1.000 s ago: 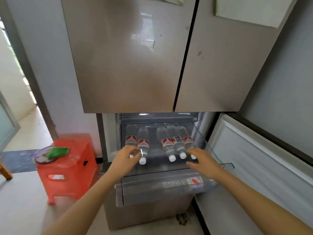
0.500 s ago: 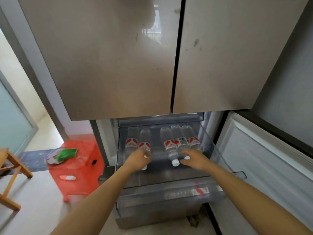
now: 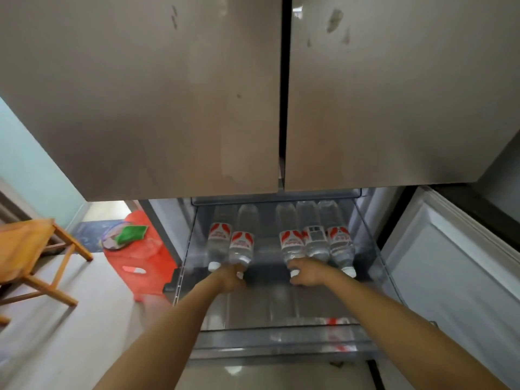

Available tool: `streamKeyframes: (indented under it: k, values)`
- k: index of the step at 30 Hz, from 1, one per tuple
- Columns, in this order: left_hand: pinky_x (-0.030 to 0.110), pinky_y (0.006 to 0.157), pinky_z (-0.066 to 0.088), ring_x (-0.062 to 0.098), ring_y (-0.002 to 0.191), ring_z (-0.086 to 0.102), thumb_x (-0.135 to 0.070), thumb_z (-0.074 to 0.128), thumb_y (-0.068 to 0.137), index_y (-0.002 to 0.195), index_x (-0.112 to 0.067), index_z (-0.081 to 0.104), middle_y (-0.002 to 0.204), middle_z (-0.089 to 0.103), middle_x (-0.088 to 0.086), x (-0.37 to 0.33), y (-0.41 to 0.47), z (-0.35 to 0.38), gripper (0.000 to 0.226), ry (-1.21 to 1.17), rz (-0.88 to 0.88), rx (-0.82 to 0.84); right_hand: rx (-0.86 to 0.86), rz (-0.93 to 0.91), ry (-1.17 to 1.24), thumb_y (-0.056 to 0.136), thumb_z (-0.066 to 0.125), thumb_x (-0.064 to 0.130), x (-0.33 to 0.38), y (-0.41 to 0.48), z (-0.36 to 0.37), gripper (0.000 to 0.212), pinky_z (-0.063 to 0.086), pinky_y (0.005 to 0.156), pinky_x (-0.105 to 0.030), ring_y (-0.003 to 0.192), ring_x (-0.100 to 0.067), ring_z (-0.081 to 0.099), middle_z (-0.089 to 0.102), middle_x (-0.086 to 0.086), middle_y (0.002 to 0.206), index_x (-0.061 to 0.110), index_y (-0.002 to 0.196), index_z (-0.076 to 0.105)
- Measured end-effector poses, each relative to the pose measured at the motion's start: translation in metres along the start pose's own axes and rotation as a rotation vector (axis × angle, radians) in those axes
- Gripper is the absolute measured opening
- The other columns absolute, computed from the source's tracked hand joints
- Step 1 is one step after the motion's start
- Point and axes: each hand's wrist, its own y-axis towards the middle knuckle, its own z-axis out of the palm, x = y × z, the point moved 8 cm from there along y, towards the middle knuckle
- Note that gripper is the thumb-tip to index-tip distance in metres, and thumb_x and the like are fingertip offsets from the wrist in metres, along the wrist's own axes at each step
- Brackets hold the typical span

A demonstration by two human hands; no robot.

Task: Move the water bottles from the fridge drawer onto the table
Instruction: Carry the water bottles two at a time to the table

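Observation:
Several clear water bottles with red-and-white labels lie on their sides in the pulled-out fridge drawer, caps toward me. Two lie on the left: one at the far left and a second bottle beside it. Three lie on the right: a third bottle, a middle one and the rightmost. My left hand grips the cap end of the second bottle. My right hand is curled round the neck of the third bottle, whose white cap shows by my fingers.
The closed upper fridge doors hang just above the drawer. An open white lower fridge door stands to the right. On the floor at the left sit a red plastic stool carrying a green cloth and a wooden chair.
Both hands have reached deeper into the drawer and closed on bottle necks. My view has moved closer and lower toward the fridge.

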Motion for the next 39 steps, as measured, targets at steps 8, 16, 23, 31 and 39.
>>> streamKeyframes:
  k: [8, 16, 23, 31, 39]
  values:
    - [0.038, 0.104, 0.039, 0.028, 0.115, 0.051, -0.016, 0.049, 0.09, 0.121, -0.01, 0.05, 0.126, 0.052, 0.016, -0.014, -0.004, 0.007, 0.031, 0.281, 0.11, 0.048, 0.079, -0.063, -0.163, 0.091, 0.048, 0.018, 0.01, -0.007, 0.007, 0.05, 0.03, 0.107, -0.032, 0.132, -0.026, 0.037, 0.036, -0.006, 0.147, 0.019, 0.14, 0.039]
    - [0.039, 0.111, 0.028, 0.024, 0.134, 0.035, -0.026, 0.05, 0.092, 0.139, -0.025, 0.036, 0.146, 0.037, 0.004, -0.013, -0.041, 0.036, 0.049, 0.636, 0.271, 0.418, 0.37, -0.107, -0.267, 0.093, 0.047, 0.02, 0.026, -0.05, 0.028, 0.045, 0.034, 0.104, -0.036, 0.13, -0.022, 0.038, 0.039, -0.001, 0.144, 0.025, 0.137, 0.041]
    - [0.046, 0.111, 0.028, 0.035, 0.138, 0.025, -0.011, 0.053, 0.089, 0.145, -0.028, 0.021, 0.152, 0.021, 0.013, -0.028, -0.038, -0.005, 0.066, 1.044, 0.465, -0.092, -0.18, -0.305, -0.634, 0.089, 0.054, 0.021, 0.039, -0.018, -0.027, 0.043, 0.041, 0.099, -0.039, 0.12, -0.026, 0.047, 0.047, -0.008, 0.135, 0.025, 0.131, 0.046]
    - [0.052, 0.115, 0.005, 0.035, 0.144, 0.0, -0.003, 0.06, 0.082, 0.145, -0.023, 0.017, 0.156, 0.005, 0.013, -0.045, -0.016, 0.017, 0.08, 1.236, 0.618, -0.034, -0.121, -0.516, -1.161, 0.066, 0.08, 0.021, 0.036, 0.02, 0.008, 0.069, 0.039, 0.101, -0.046, 0.131, -0.032, 0.04, 0.046, -0.013, 0.139, 0.029, 0.128, 0.05]
    - [0.055, 0.11, 0.001, 0.035, 0.143, 0.014, -0.009, 0.069, 0.077, 0.133, -0.028, 0.034, 0.151, 0.028, 0.009, -0.037, 0.0, 0.018, 0.069, 1.253, 0.771, -0.096, -0.303, -0.646, -0.993, 0.028, 0.091, 0.037, 0.033, 0.023, -0.001, 0.064, 0.055, 0.078, -0.038, 0.101, -0.022, 0.066, 0.07, 0.003, 0.102, 0.038, 0.088, 0.068]
